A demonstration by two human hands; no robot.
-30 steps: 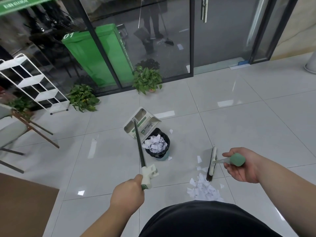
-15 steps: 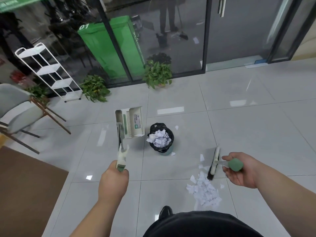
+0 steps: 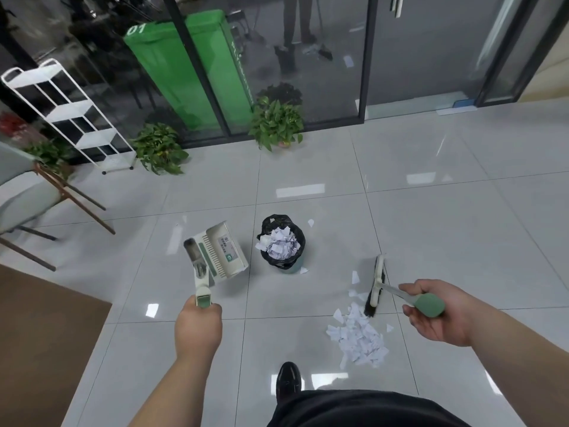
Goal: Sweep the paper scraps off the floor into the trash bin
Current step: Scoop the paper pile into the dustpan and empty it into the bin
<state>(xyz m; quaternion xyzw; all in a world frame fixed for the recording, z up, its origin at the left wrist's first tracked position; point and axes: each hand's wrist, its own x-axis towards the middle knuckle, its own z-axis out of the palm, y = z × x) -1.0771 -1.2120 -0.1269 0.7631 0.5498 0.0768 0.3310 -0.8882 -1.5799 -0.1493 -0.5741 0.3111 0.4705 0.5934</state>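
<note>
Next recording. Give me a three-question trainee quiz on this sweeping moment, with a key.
1. True or false: the trash bin already has crumpled paper inside it.
2. Which hand grips the broom, whose head rests on the floor beside the pile of paper scraps?
3. The left hand has its fingers curled round the handle of: A) the trash bin, B) the dustpan, C) the broom.

Key:
1. True.
2. The right hand.
3. B.
</note>
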